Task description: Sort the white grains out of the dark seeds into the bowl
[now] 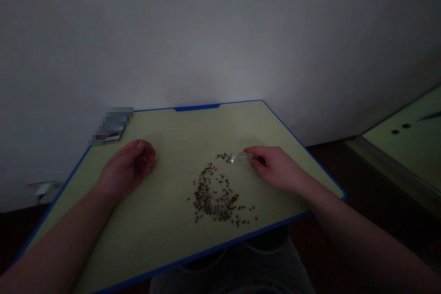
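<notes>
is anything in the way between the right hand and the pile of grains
Nothing visible: bare tabletop lies between the right hand and the pile, with stray dark grains by the tip of the held shiny tool.

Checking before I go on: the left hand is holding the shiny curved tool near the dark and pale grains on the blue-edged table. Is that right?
Not quite: the head view shows the right hand holding the shiny curved tool. It is near the dark and pale grains on the blue-edged table, as you say.
</notes>
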`<action>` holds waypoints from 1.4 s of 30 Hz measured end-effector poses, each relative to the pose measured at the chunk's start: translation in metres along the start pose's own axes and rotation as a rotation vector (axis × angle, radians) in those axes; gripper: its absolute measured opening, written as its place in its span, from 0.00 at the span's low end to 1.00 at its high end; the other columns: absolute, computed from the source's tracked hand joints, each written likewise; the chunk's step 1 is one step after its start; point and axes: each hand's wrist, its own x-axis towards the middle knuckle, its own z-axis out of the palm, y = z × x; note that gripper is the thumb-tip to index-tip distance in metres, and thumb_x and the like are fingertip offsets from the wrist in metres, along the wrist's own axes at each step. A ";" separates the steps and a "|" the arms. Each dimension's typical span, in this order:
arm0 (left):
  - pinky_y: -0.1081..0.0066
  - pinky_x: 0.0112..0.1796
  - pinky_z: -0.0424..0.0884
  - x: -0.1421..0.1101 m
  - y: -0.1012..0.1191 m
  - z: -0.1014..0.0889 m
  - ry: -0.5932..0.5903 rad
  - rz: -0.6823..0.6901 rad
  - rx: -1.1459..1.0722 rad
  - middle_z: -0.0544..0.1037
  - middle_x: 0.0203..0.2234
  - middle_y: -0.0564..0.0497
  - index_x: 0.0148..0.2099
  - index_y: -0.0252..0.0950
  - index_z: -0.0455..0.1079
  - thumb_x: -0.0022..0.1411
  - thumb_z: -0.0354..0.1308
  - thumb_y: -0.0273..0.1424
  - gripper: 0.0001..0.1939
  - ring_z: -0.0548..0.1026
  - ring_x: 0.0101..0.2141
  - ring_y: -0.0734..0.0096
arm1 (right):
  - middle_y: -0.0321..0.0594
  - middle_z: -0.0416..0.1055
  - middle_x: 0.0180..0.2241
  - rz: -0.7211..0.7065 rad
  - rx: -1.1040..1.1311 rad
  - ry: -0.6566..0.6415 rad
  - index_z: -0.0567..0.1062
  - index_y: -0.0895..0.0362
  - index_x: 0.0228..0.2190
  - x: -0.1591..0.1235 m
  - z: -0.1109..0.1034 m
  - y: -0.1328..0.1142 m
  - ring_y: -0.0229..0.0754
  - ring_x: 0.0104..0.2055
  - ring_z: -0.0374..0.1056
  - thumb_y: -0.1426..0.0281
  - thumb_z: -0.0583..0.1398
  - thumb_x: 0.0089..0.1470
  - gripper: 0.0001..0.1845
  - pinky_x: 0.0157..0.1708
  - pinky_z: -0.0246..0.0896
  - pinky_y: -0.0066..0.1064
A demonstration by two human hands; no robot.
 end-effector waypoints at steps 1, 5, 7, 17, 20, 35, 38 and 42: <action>0.78 0.13 0.60 0.000 0.000 0.000 -0.005 0.002 0.006 0.69 0.16 0.53 0.26 0.33 0.69 0.53 0.61 0.35 0.11 0.64 0.15 0.77 | 0.40 0.77 0.44 -0.011 0.004 -0.007 0.76 0.54 0.47 -0.001 0.000 -0.002 0.45 0.43 0.74 0.75 0.54 0.55 0.20 0.43 0.67 0.36; 0.78 0.13 0.60 0.001 0.000 0.000 -0.011 0.007 0.006 0.69 0.16 0.53 0.27 0.33 0.69 0.52 0.62 0.36 0.11 0.64 0.15 0.77 | 0.40 0.77 0.45 -0.016 0.024 -0.027 0.76 0.54 0.47 -0.010 -0.001 -0.006 0.44 0.44 0.74 0.75 0.53 0.55 0.20 0.44 0.67 0.35; 0.78 0.13 0.61 0.001 0.000 -0.001 -0.005 0.002 -0.002 0.70 0.17 0.53 0.27 0.33 0.69 0.51 0.63 0.36 0.11 0.65 0.16 0.78 | 0.41 0.77 0.45 0.005 0.018 -0.022 0.76 0.55 0.47 -0.012 -0.001 -0.006 0.44 0.43 0.74 0.75 0.54 0.55 0.20 0.43 0.67 0.35; 0.79 0.13 0.60 0.001 -0.003 -0.004 -0.006 -0.008 -0.011 0.70 0.17 0.54 0.27 0.33 0.69 0.50 0.64 0.39 0.13 0.65 0.16 0.78 | 0.40 0.79 0.39 0.013 0.021 0.042 0.76 0.56 0.48 -0.008 -0.002 -0.012 0.43 0.37 0.75 0.75 0.54 0.56 0.19 0.37 0.67 0.32; 0.79 0.13 0.60 0.003 -0.004 -0.005 -0.011 -0.009 -0.006 0.70 0.17 0.53 0.27 0.33 0.69 0.52 0.62 0.38 0.12 0.65 0.16 0.78 | 0.40 0.79 0.41 0.003 0.041 0.038 0.75 0.56 0.49 -0.014 0.001 -0.019 0.42 0.37 0.75 0.74 0.54 0.56 0.20 0.37 0.67 0.32; 0.79 0.13 0.60 0.003 -0.006 -0.005 0.002 -0.009 0.000 0.69 0.16 0.53 0.27 0.34 0.69 0.52 0.62 0.38 0.12 0.64 0.15 0.77 | 0.44 0.77 0.46 0.017 0.003 0.042 0.75 0.56 0.49 -0.013 0.007 -0.012 0.45 0.44 0.74 0.74 0.54 0.56 0.21 0.43 0.68 0.36; 0.79 0.13 0.60 0.003 -0.005 -0.005 0.010 -0.004 -0.006 0.70 0.17 0.53 0.27 0.33 0.69 0.52 0.62 0.37 0.12 0.65 0.15 0.78 | 0.45 0.77 0.45 0.059 -0.051 0.054 0.75 0.58 0.49 -0.010 0.007 -0.007 0.47 0.44 0.74 0.75 0.53 0.55 0.21 0.44 0.68 0.38; 0.79 0.13 0.60 0.004 -0.005 -0.006 -0.007 -0.018 0.001 0.70 0.18 0.53 0.28 0.34 0.70 0.54 0.61 0.37 0.11 0.65 0.16 0.77 | 0.46 0.78 0.43 0.123 -0.096 0.089 0.76 0.58 0.48 -0.009 -0.002 0.005 0.49 0.42 0.75 0.74 0.54 0.55 0.20 0.42 0.68 0.39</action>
